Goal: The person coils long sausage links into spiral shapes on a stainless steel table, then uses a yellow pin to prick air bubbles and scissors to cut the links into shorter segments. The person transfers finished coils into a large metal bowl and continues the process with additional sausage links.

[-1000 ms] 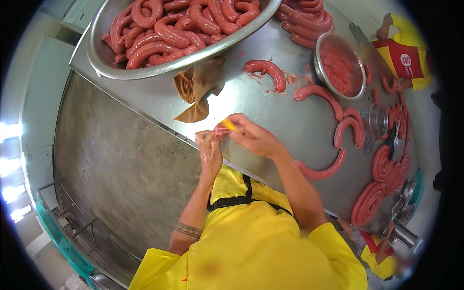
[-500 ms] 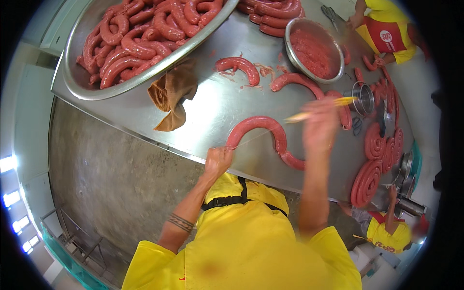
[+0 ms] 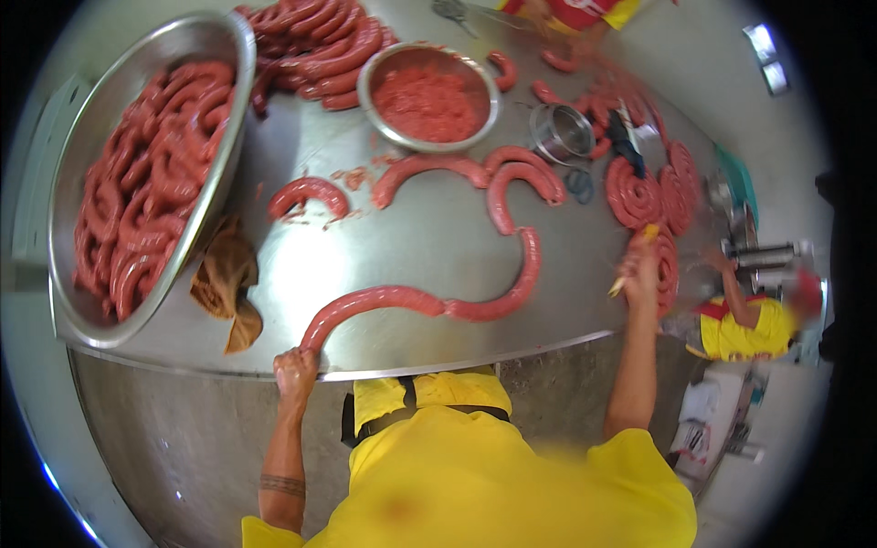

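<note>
My left hand (image 3: 296, 373) is closed round the near-left end of a long raw sausage (image 3: 384, 297) at the table's front edge. That sausage has a narrow pinch in its middle, and its far part curves up to the right on the metal. Stretched out to the right, my right hand (image 3: 639, 270) grips a slim yellow stick (image 3: 649, 234), whose ends poke out above and below the fist. It is well apart from the sausage, near the coiled sausages (image 3: 633, 194). I cannot make out any string between my hands now.
A big steel basin (image 3: 239, 110) of sausages stands left, a brown cloth (image 3: 227, 272) beside it. Behind are a bowl of ground meat (image 3: 429, 102), a steel pot (image 3: 561, 134), scissors (image 3: 578, 185) and loose sausages (image 3: 311, 194). Co-workers stand at the far side (image 3: 585, 13) and right (image 3: 747, 325).
My right hand has swung right and down with the yellow stick, away from the sausage. The view has turned, and the thin string seen earlier between my hands no longer shows.
</note>
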### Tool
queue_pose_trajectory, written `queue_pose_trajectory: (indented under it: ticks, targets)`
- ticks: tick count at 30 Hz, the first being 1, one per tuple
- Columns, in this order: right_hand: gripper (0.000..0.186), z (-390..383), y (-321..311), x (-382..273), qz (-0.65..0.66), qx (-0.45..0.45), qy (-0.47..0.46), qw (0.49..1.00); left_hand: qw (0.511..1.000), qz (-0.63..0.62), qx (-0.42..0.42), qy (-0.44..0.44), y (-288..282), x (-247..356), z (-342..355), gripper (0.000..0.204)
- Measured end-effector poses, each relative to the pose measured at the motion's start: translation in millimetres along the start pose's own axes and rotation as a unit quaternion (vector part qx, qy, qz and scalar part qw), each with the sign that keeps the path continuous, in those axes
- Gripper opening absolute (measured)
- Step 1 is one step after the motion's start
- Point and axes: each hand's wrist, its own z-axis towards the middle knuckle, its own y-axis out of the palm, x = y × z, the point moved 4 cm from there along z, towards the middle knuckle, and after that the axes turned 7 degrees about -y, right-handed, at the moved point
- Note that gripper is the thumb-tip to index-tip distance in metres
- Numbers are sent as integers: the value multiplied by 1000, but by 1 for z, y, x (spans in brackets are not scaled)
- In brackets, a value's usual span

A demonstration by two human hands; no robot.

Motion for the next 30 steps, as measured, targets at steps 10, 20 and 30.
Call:
queue_pose_trajectory:
  ticks: [10, 20, 30]
  targets:
    - [30, 54, -41, 128, -690, -38, -251, 678, 740, -551, -79, -378, -36, -53, 48, 7]
    - [52, 199, 48, 87, -707, 158, -169, 669, 856, -480, -147, -127, -27, 189, 186, 4]
    - [52, 158, 24, 94, -745, -41, -104, 658, 955, -182, 4, 236, 32, 455, 329, 66]
